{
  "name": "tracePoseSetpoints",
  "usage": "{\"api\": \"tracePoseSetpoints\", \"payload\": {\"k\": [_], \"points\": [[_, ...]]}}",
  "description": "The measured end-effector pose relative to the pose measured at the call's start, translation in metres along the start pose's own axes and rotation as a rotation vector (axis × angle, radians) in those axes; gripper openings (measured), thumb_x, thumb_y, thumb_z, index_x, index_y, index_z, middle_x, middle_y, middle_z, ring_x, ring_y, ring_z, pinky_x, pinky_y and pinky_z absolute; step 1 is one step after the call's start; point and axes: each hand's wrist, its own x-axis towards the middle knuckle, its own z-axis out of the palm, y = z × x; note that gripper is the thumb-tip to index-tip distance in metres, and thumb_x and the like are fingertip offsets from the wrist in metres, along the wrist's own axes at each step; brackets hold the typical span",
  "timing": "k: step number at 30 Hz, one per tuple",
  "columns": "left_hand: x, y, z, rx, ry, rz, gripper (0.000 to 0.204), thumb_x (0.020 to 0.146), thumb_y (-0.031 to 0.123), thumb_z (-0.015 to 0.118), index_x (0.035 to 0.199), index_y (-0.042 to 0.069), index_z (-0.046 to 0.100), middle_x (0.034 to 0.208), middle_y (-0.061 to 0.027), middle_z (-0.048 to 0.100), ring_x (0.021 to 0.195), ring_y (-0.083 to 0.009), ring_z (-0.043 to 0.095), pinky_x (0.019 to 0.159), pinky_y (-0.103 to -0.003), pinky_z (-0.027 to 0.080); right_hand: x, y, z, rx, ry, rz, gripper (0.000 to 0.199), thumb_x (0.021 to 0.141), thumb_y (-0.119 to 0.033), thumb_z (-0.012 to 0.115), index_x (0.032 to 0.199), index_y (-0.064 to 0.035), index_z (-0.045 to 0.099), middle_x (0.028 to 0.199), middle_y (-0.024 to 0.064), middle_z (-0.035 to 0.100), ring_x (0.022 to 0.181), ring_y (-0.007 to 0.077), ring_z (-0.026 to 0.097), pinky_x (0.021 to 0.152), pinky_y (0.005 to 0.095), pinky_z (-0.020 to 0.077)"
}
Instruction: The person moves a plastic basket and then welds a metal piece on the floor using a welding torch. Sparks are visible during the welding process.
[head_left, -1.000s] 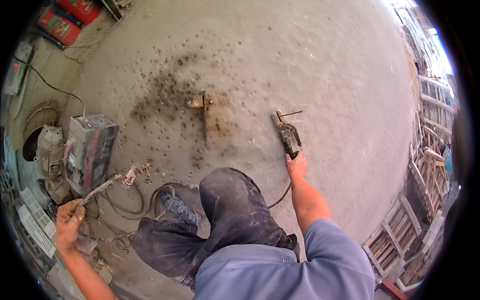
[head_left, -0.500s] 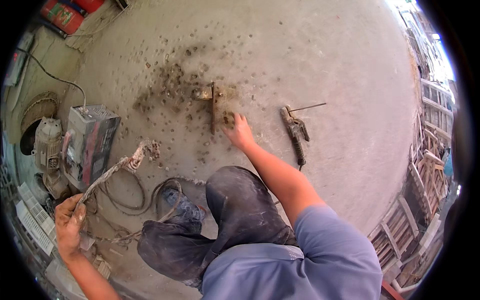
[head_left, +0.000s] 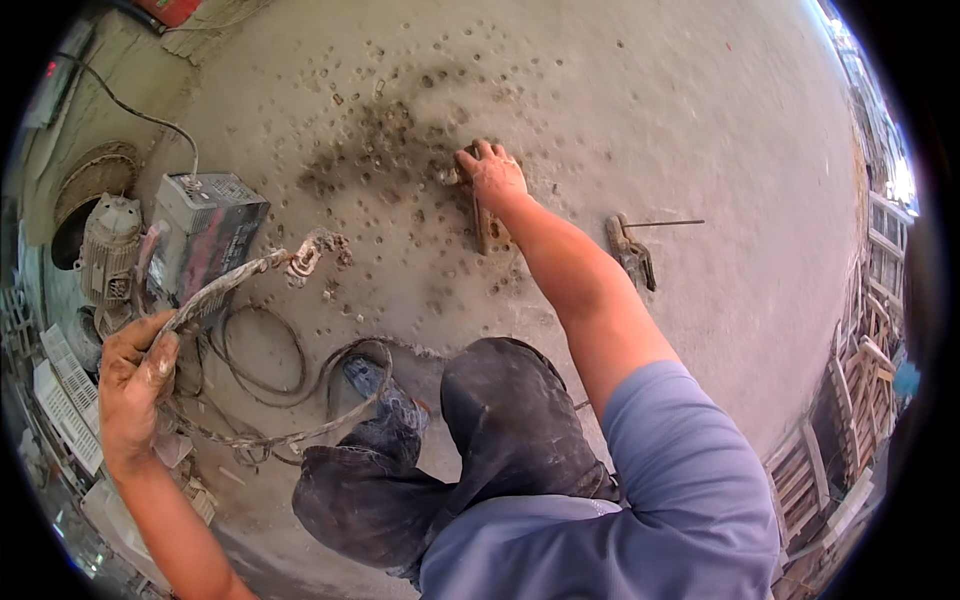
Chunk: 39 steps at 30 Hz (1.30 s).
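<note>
The right hand (head_left: pixel 497 180) had come over the upper end of the metal plate (head_left: pixel 481 230) on the concrete floor (head_left: pixel 720 130); half a second earlier it was only reaching toward it. The electrode holder (head_left: pixel 632 258) thus lay unheld, well apart. The right fingers were slightly spread; whether they gripped the plate, I could not tell. The left hand (head_left: pixel 132 380) kept its fingers curled around a cable (head_left: pixel 222 285).

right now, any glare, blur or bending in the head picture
In the head view, glare whites out part of the upper right edge, above the wooden slats; the head view also bends shapes near its black rim; in it, the left hand and right hand look fairly sharp.
</note>
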Motion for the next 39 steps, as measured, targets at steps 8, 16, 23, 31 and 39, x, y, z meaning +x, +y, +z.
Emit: {"api": "tracePoseSetpoints", "payload": {"k": [8,16,23,31,39], "points": [[-0.003,0.014,0.004,0.112,-0.087,0.064,0.03,0.088,0.016,0.072,0.112,-0.002,0.068,0.089,-0.0006,0.064,0.075,-0.0041,0.05,0.069,-0.019,0.039,0.024,-0.006,-0.011,-0.184,-0.133,-0.193,0.035,0.094,-0.016,0.054,0.127,-0.0234,0.061,0.131,0.0067,0.053,0.127,0.0249,0.048,0.098,0.0394,0.0455],[-0.008,0.025,0.013,0.115,-0.048,0.081,0.034,0.087,0.017,0.073,0.11,-0.007,0.067,0.091,-0.0031,0.066,0.08,-0.0081,0.053,0.078,-0.023,0.041,-0.018,-0.009,0.0,0.14,0.162,-0.028,0.061,0.085,-0.012,0.065,0.143,-0.0217,0.046,0.14,0.0114,0.045,0.131,0.0333,0.042,0.104,0.0445,0.0431],[-0.012,0.048,0.033,0.133,-0.104,0.14,0.035,0.085,0.016,0.074,0.109,-0.008,0.068,0.088,-0.0022,0.064,0.08,-0.0088,0.055,0.079,-0.023,0.042,-0.111,-0.074,-0.02,1.608,-0.746,0.309,0.038,0.096,-0.035,0.065,0.11,0.0004,0.065,0.094,0.0093,0.07,0.078,0.0166,0.065,0.066,0.0315,0.0551],[-0.011,0.069,0.057,0.235,-0.159,0.248,0.027,0.086,0.008,0.069,0.108,-0.008,0.068,0.092,-0.0024,0.066,0.083,-0.0082,0.057,0.078,-0.022,0.044,-0.109,-0.13,-0.06,2.047,-0.943,0.524,0.048,0.101,-0.043,0.054,0.119,0.0002,0.061,0.107,0.0113,0.068,0.091,0.0224,0.066,0.08,0.0374,0.0556],[-0.009,0.079,0.076,0.244,-0.268,0.285,0.024,0.084,0.004,0.069,0.104,-0.009,0.068,0.089,-0.0024,0.066,0.079,-0.0062,0.054,0.072,-0.021,0.043,-0.091,-0.14,-0.049,2.327,-0.85,0.763,0.067,0.103,-0.051,0.042,0.142,0.0037,0.041,0.141,0.0186,0.05,0.129,0.0315,0.049,0.11,0.0469,0.0383]]}}
